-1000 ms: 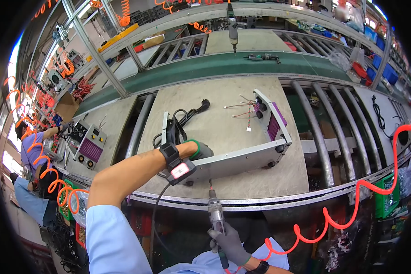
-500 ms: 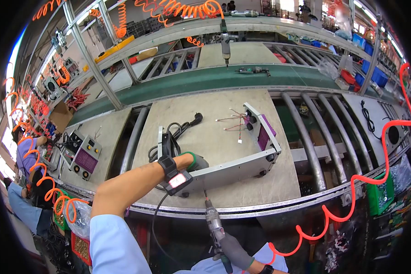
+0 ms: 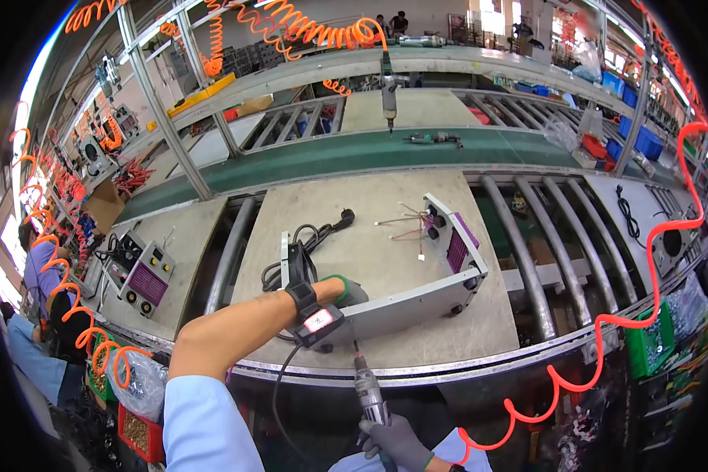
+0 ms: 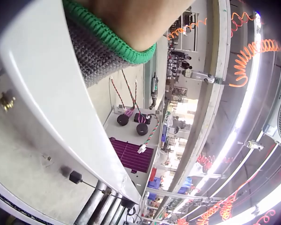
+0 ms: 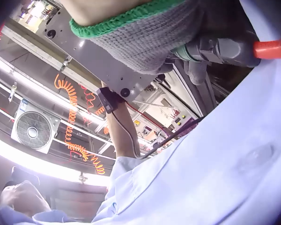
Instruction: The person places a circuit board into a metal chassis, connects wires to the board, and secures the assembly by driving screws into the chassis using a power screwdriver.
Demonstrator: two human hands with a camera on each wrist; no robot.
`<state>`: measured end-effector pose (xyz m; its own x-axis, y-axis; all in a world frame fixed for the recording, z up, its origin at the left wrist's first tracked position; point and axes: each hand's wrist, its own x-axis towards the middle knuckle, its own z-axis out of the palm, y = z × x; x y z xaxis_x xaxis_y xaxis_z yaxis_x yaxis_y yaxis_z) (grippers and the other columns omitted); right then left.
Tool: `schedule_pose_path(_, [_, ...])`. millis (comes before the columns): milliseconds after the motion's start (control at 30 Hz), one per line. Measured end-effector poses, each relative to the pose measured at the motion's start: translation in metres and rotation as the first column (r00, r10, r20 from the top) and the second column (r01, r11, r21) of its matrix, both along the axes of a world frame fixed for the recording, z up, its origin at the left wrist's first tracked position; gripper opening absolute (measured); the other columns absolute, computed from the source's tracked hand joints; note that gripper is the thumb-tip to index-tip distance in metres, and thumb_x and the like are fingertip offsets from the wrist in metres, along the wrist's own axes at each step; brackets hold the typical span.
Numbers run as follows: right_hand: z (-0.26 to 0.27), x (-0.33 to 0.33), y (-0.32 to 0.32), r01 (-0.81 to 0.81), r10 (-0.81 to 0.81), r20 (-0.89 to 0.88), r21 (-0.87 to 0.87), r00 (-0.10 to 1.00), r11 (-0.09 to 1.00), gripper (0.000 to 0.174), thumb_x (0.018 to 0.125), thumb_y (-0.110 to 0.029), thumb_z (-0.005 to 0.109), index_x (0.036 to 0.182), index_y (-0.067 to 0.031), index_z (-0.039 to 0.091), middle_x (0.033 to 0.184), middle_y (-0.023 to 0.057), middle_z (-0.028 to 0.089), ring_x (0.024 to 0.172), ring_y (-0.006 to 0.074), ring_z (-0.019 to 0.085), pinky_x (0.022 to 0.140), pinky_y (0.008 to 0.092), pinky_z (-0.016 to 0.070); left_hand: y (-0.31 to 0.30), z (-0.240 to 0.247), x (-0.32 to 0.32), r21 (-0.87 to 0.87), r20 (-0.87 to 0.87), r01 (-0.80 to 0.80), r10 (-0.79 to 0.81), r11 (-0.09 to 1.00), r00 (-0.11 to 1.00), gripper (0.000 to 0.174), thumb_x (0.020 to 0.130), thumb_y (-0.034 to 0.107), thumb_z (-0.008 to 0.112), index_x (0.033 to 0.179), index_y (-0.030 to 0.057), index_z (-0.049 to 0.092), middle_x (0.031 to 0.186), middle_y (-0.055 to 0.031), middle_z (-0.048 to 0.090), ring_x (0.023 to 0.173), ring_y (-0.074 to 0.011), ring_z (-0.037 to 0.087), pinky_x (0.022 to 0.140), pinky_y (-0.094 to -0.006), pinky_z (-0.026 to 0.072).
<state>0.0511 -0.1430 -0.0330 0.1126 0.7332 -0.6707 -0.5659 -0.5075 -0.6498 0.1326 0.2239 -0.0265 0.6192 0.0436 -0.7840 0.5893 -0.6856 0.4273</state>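
Note:
A grey metal housing [image 3: 417,311] lies open side up on a pale board, with a purple vented end panel [image 3: 457,253] and loose coloured wires [image 3: 410,219] at its right. My gloved left hand [image 3: 355,293] reaches over the near wall into the housing; its fingers are hidden behind the metal, and I cannot tell what they hold. My gloved right hand [image 3: 397,442] grips an air screwdriver [image 3: 368,389] below the bench edge. The tool points up, its bit [image 3: 357,348] right at the near wall's outer face. A black power cord [image 3: 310,240] is coiled at the housing's left end.
A red coiled air hose [image 3: 554,377] sweeps across the right side. Metal rollers [image 3: 520,252] flank the board. Another housing [image 3: 143,275] stands at left, near another worker. A second driver [image 3: 389,98] hangs over the green belt [image 3: 307,151]. Parts bins [image 3: 140,434] sit low at left.
The head view has tilted up, so the bench sits lower in the frame. My right hand keeps its grip on the screwdriver, its bit still close to the wall. My left hand stays inside the housing.

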Motion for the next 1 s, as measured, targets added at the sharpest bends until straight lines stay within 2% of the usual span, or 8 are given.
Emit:
schedule_pose_path(33, [0.006,0.002,0.001,0.015,-0.015,-0.048,-0.004,0.999,1.0,0.033,0.093,-0.026,0.069,0.104,0.0026,0.056,0.077,0.0111,0.062,0.054,0.0154,0.062,0.048,0.03,0.055,-0.004,0.004,0.0,0.024,0.01,-0.006,0.006,1.0,1.0,0.043,0.081,0.025,0.065,0.115,-0.0007,0.072,0.109,-0.0124,0.073,0.09,-0.0252,0.067,0.08,-0.0441,0.0522])
schedule_pose_path(133, [0.007,0.011,-0.004,0.014,-0.01,-0.093,0.041,0.996,0.999,0.033,0.094,-0.026,0.069,0.104,0.0021,0.056,0.08,0.0121,0.065,0.054,0.0149,0.063,0.048,0.0298,0.0547,-0.013,0.012,-0.005,-0.055,-0.039,-0.367,0.365,0.929,0.93,0.037,0.08,0.021,0.067,0.109,0.0002,0.074,0.103,-0.0109,0.074,0.084,-0.0216,0.068,0.076,-0.043,0.0527])
schedule_pose_path(233, [0.005,0.013,-0.004,0.044,-0.03,-0.175,0.081,0.984,0.996,0.032,0.094,-0.026,0.068,0.108,0.0004,0.056,0.083,0.0122,0.065,0.056,0.0153,0.065,0.048,0.0303,0.0554,-0.003,0.001,-0.004,-0.05,0.011,-0.14,0.141,0.989,0.99,0.03,0.077,0.021,0.069,0.099,0.0017,0.077,0.093,-0.0097,0.074,0.074,-0.0198,0.065,0.069,-0.0422,0.052])
schedule_pose_path(367, [0.018,0.004,0.005,0.155,-0.135,-0.239,0.068,0.962,0.986,0.032,0.094,-0.027,0.069,0.109,-0.0026,0.054,0.083,0.0092,0.061,0.057,0.0142,0.064,0.047,0.029,0.0533,-0.001,0.007,-0.005,-0.039,-0.016,-0.143,0.142,0.989,0.99,0.033,0.076,0.021,0.069,0.099,-0.0009,0.076,0.089,-0.0083,0.073,0.068,-0.0189,0.061,0.063,-0.0396,0.0501])
schedule_pose_path(600, [0.005,0.011,-0.007,0.061,-0.05,-0.122,0.083,0.991,0.995,0.037,0.1,-0.042,0.057,0.104,-0.0054,0.051,0.079,0.0062,0.057,0.05,0.012,0.056,0.04,0.027,0.0453,0.003,0.005,-0.011,-0.067,-0.058,-0.255,0.252,0.965,0.966,0.025,0.076,0.023,0.071,0.091,0.0045,0.077,0.082,-0.0044,0.069,0.065,-0.0154,0.059,0.059,-0.0359,0.0474])
schedule_pose_path(667, [0.005,0.01,-0.007,0.055,-0.051,-0.042,0.091,0.998,0.994,0.04,0.101,-0.046,0.053,0.104,-0.0059,0.051,0.078,0.0058,0.057,0.049,0.0119,0.056,0.039,0.0275,0.0447,0.005,0.005,-0.012,-0.076,-0.076,-0.266,0.26,0.961,0.962,0.026,0.076,0.023,0.071,0.092,0.0044,0.077,0.082,-0.0042,0.069,0.065,-0.0155,0.059,0.06,-0.0361,0.0476])
schedule_pose_path(900, [0.012,0.013,-0.002,0.081,-0.08,-0.006,0.063,0.997,0.995,0.04,0.1,-0.045,0.055,0.098,-0.005,0.049,0.069,0.0052,0.054,0.045,0.0117,0.054,0.037,0.028,0.0437,0.01,0.004,-0.006,0.06,-0.035,0.086,-0.084,0.995,0.996,0.042,0.074,0.024,0.07,0.109,0.0003,0.073,0.091,-0.0101,0.072,0.074,-0.0197,0.061,0.067,-0.0394,0.0497])
schedule_pose_path(1000, [0.013,0.012,-0.003,0.068,-0.068,-0.004,0.067,0.998,0.995,0.04,0.1,-0.045,0.055,0.098,-0.005,0.049,0.07,0.0051,0.054,0.045,0.0114,0.054,0.037,0.0278,0.0439,0.009,0.006,-0.007,0.047,-0.059,0.035,-0.032,0.998,0.998,0.04,0.077,0.021,0.069,0.111,0.0002,0.072,0.096,-0.0117,0.072,0.075,-0.0196,0.061,0.068,-0.0392,0.05])
